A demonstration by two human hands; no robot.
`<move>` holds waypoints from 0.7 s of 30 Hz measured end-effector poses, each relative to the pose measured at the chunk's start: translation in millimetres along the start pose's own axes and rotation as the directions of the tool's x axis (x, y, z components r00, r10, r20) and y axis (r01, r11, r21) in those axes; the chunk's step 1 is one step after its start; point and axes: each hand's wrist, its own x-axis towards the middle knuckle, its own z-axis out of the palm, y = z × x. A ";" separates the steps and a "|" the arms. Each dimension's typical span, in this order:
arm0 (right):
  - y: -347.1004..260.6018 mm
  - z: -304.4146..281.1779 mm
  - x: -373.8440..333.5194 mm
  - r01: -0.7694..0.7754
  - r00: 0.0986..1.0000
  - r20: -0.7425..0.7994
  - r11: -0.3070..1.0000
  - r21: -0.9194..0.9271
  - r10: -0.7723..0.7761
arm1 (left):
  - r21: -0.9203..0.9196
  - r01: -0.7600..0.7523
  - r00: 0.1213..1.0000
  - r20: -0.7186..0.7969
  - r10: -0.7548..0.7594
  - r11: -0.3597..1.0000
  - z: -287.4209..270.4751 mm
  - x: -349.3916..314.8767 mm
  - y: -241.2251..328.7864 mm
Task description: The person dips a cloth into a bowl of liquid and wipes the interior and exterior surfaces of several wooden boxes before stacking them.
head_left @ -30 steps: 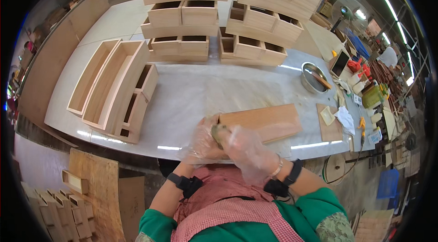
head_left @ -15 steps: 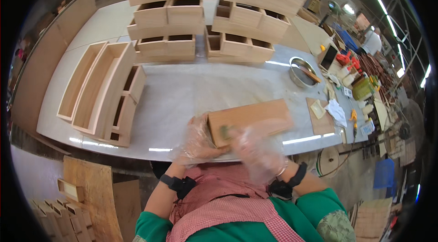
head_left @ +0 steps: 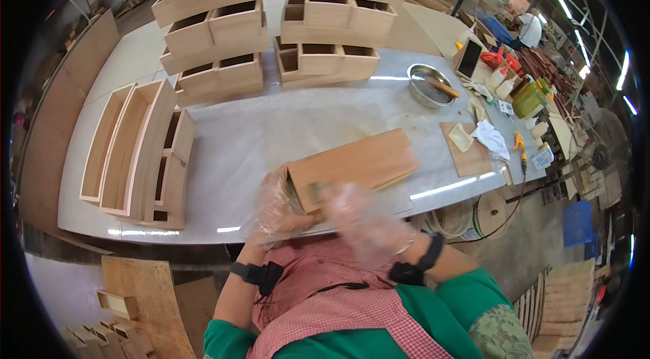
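Here, left hand (head_left: 274, 210) in clear glove grips near end of wooden box (head_left: 352, 166) at table (head_left: 271, 132) front edge; long axis runs near-left to far-right. Right hand (head_left: 359, 213) blurred, grip unclear. Steel bowl (head_left: 428, 86) w/ stick inside.

Left hand (head_left: 276, 209) cupped (gloved); right hand (head_left: 362, 220) blurred.
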 end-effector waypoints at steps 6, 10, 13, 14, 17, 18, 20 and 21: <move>22.7 -10.7 -10.7 -0.209 0.974 -0.104 0.974 -0.087 0.200 | 0.015 -0.045 0.999 -0.003 0.045 0.999 1.5 -1.9 -3.3; -20.4 11.0 7.7 -0.031 0.993 0.114 0.999 0.010 0.030 | 0.061 -0.090 0.991 -0.092 0.096 0.994 -1.9 -0.5 6.2; -1.6 8.7 -4.6 -0.085 0.996 0.031 0.994 -0.067 0.087 | -0.219 0.030 1.000 0.008 -0.029 0.975 1.3 2.1 13.7; 21.4 -1.4 -20.2 -0.076 0.997 -0.039 0.992 -0.105 0.073 | -0.160 0.005 1.000 0.002 -0.005 0.987 2.0 4.3 14.6; 101.2 -21.1 -66.7 -0.250 0.967 -0.099 0.798 -0.548 0.235 | -0.078 -0.089 0.994 -0.069 0.084 0.993 5.1 8.0 13.9; 123.3 -21.0 -77.0 -0.322 0.929 -0.081 0.681 -0.658 0.361 | -0.134 -0.058 0.998 -0.045 0.053 0.989 5.8 7.9 13.1; 161.0 -21.8 -82.4 -0.544 0.817 -0.167 0.639 -0.544 0.552 | -0.186 -0.028 1.000 -0.011 0.026 0.982 7.4 8.0 11.3; 176.2 -24.5 -77.2 -0.685 0.720 -0.165 0.653 -0.322 0.674 | -0.183 -0.032 0.999 -0.005 0.032 0.983 7.9 8.1 10.5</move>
